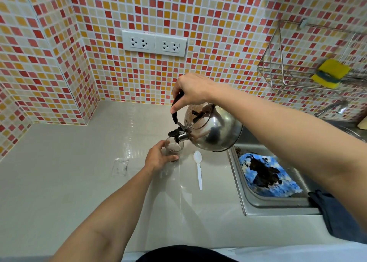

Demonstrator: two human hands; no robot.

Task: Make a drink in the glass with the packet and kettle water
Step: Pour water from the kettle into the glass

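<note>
Right hand [190, 90] grips the handle of the steel kettle [214, 130], tilted, spout just over the glass [174, 149]. Left hand [157, 158] wraps the glass on the surface [69, 182]. Emptied packet [120, 166] lies left of that hand, white spoon [198, 171] right.

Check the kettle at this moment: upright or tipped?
Tipped. The right hand holds the kettle by its handle, spout angled down over the glass, which the left hand steadies.
</note>
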